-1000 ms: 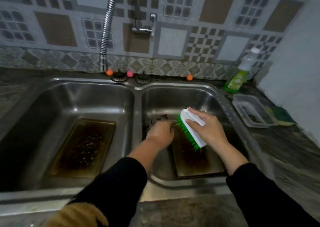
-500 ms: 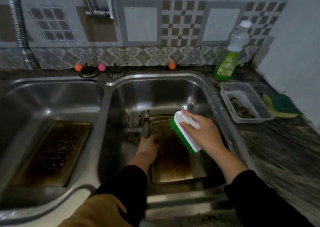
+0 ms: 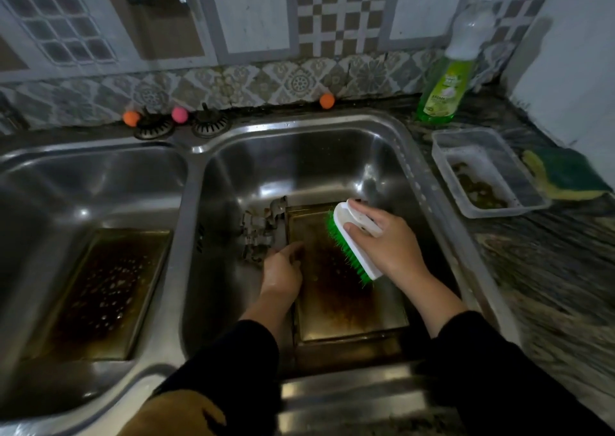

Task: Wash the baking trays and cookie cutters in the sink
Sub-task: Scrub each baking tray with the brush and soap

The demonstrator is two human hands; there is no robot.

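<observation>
A dirty, brown-stained baking tray (image 3: 346,312) lies in the right basin of the steel sink (image 3: 412,156). My left hand (image 3: 283,269) grips the tray's left rim. My right hand (image 3: 389,239) holds a white scrub brush with green bristles (image 3: 352,242), bristles down against the tray. Several metal cookie cutters (image 3: 263,229) lie in the basin just left of the tray's far corner. A second stained baking tray (image 3: 100,292) sits in the left basin.
A green dish soap bottle (image 3: 449,79) stands on the counter at the back right. Beside it sit a clear plastic tub (image 3: 486,172) and a yellow-green sponge (image 3: 565,176). Two drain strainers (image 3: 179,127) and small coloured balls lie along the sink's back ledge.
The view has swung right and closer to the right basin. My left hand slid down to the tray's left rim; the brush stays on the tray in my right hand.
</observation>
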